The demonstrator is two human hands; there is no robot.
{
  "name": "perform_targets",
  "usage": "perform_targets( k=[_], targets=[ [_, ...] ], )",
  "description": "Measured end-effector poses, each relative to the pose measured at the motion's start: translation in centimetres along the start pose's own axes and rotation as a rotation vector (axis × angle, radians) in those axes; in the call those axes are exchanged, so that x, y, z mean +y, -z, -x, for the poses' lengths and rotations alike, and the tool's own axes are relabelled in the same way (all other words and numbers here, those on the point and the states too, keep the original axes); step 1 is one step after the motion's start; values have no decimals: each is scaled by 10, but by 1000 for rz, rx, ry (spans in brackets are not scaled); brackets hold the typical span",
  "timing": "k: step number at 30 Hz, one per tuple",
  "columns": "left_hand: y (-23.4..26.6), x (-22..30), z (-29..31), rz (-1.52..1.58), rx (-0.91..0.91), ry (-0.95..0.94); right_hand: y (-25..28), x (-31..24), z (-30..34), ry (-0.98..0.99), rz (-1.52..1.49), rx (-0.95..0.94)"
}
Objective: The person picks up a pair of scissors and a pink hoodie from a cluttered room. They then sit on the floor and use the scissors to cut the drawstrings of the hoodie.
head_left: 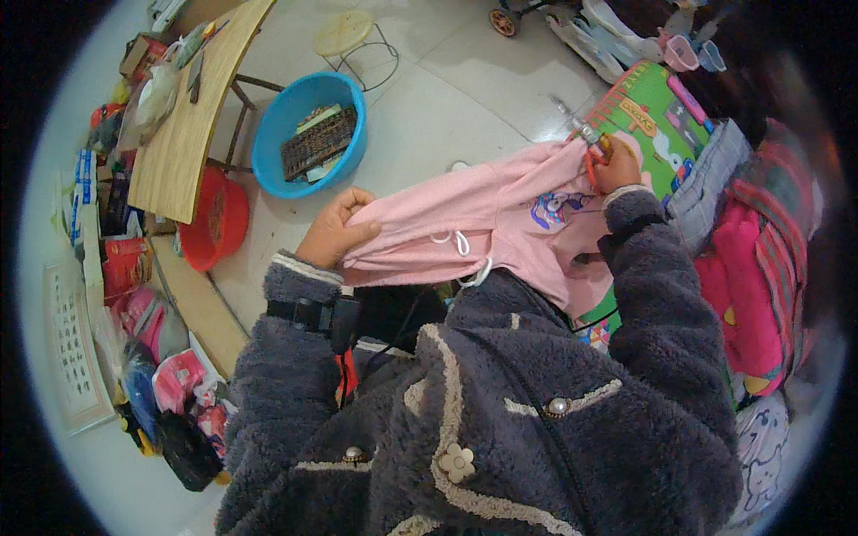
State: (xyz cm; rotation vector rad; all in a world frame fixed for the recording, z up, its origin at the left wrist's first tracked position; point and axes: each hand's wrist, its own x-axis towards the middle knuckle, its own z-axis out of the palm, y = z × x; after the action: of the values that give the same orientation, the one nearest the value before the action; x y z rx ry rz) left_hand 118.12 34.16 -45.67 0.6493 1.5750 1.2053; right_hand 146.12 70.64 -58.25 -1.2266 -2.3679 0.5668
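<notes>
A pink garment (447, 207) with white cords and a coloured cartoon print is stretched between my hands in front of my body. Its left end is pinched by my left hand (338, 228), thumb on top. My right hand (615, 165) is closed at the upper right of the cloth, around a plier-like tool (591, 143) with red-orange handles and a metal head. The metal head points up and left, past the edge of the fabric. Whether the right fingers also grip the cloth is unclear. The garment's lower right part hangs over a green printed mat (657, 98).
At the left are a wooden table (183, 134), a blue tub (268, 165) holding a dark brush-like slab, and a red basin (213, 228). A round stool (344, 33) stands behind the tub. Folded grey cloth (710, 183) and a pink-red bundle (742, 295) lie at the right.
</notes>
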Motion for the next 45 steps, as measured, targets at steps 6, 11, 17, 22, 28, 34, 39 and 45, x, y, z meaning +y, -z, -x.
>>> perform_targets(
  k=[6, 11, 17, 22, 28, 34, 39, 45],
  targets=[
    [-26, 51, -23, -546, -46, -166, 101, 30, -20, -67, 35, 199],
    [-63, 133, -63, -510, 305, -733, 218, 27, -49, -91, 219, 567],
    [-123, 179, -47, -794, 349, -1404, 339, 36, -17, -39, -78, 1067],
    [-149, 82, -44, -1049, -102, -1287, 271, 127, 89, 27, -539, 825],
    [-143, -43, -39, -1209, -503, -939, 106, 181, 235, -572, -161, 508],
    [-129, -63, -36, -1192, -551, -805, 87, 171, 274, -689, 7, 130],
    [-136, -58, -30, -1270, -519, -777, 72, 141, 284, -557, -219, 295],
    [-134, -56, -27, -1290, -425, -817, 51, 85, 263, -142, -250, 84]
  ],
)
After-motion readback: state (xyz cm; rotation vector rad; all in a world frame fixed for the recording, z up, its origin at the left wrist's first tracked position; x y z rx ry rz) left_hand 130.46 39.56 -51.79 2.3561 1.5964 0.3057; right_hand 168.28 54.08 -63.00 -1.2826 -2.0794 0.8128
